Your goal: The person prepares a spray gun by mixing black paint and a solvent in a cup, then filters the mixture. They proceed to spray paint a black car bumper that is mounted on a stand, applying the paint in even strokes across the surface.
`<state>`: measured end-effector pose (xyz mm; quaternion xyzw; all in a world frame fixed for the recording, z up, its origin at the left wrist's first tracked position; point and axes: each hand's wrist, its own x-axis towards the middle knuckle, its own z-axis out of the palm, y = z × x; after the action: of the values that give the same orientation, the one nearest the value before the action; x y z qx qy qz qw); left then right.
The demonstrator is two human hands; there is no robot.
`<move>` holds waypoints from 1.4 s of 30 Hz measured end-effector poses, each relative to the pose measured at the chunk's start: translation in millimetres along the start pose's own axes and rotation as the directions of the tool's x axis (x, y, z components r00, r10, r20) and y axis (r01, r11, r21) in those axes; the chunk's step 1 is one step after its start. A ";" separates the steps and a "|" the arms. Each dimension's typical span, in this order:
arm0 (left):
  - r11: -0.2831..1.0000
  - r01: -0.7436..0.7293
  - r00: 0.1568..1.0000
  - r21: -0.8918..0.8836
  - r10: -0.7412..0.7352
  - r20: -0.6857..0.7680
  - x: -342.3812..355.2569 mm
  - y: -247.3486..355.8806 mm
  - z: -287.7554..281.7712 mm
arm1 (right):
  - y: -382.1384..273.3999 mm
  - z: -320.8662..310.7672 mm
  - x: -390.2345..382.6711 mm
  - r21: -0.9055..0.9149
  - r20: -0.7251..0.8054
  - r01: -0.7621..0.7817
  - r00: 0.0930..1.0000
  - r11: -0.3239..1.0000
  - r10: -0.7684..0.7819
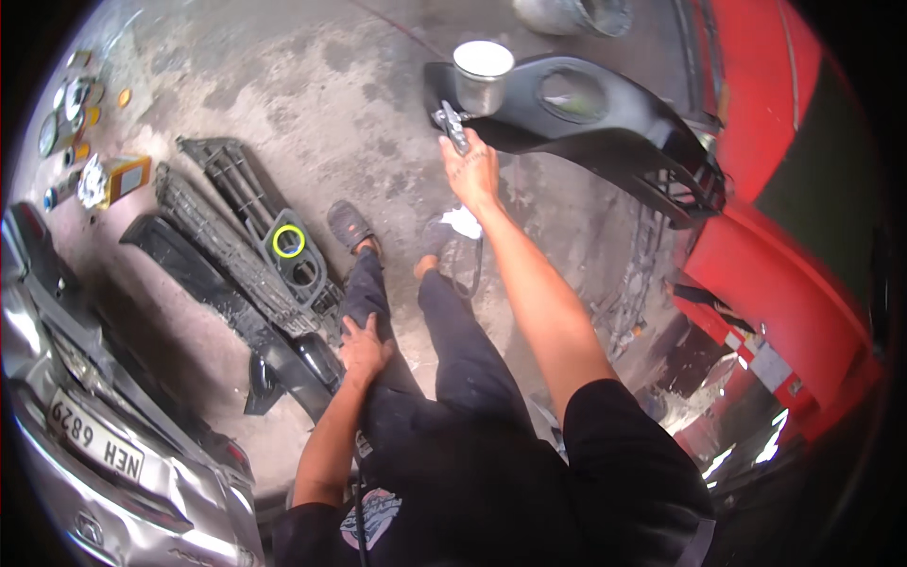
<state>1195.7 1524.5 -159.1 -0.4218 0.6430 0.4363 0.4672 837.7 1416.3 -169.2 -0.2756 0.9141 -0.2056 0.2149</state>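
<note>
My right hand (472, 172) is stretched forward, its fingers wrapped round the handle of a metal spray gun (453, 128). The gun's silver cup (480, 93) sits on top and shows a round white top. Just beyond the gun lies a curved black bumper piece (628, 118) with a round opening; from this angle I cannot tell how far the gun is from its surface. My left hand (364, 352) rests on my left knee, fingers apart and holding nothing.
Black grilles and trim (227, 255) lie on the concrete at left, one with a yellow-green ring (288, 241). Cans and a yellow box (128, 177) stand beyond. A silver car (113, 482) is at lower left, red body panels (756, 283) at right. A hose (477, 269) hangs near my right foot.
</note>
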 end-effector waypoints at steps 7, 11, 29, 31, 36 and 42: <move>1.000 -0.013 1.000 0.019 0.013 0.011 6.9 10.3 -5.5 | 49.8 -214.4 -55.2 0.001 -0.378 -0.057 0.924 0.998 0.053; 1.000 -0.012 1.000 0.018 0.012 0.024 7.2 15.6 -6.4 | 88.8 -302.4 -68.2 -0.111 -0.526 -0.305 0.825 0.946 0.204; 0.997 0.013 0.993 -0.077 -0.022 -0.115 -11.4 22.3 56.8 | 49.7 22.4 -22.2 -0.197 -0.016 0.034 0.999 0.980 -0.038; 0.996 0.015 0.991 -0.088 -0.027 -0.134 -12.3 19.0 66.1 | 56.9 64.5 -5.3 -0.173 0.033 0.073 0.997 0.982 -0.068; 0.997 0.015 0.987 -0.074 -0.026 -0.157 -15.1 17.1 81.1 | 63.3 87.3 -9.4 -0.079 0.168 0.091 0.983 0.993 -0.077; 0.999 0.037 0.987 -0.039 -0.042 -0.152 -15.1 26.8 94.9 | 83.0 -29.2 -73.4 0.031 -0.005 0.069 0.998 0.997 -0.068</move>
<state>1195.4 1624.2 -157.4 -0.4751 0.6604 0.4049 0.4174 843.9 1530.6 -165.7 -0.3031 0.9012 -0.2275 0.2102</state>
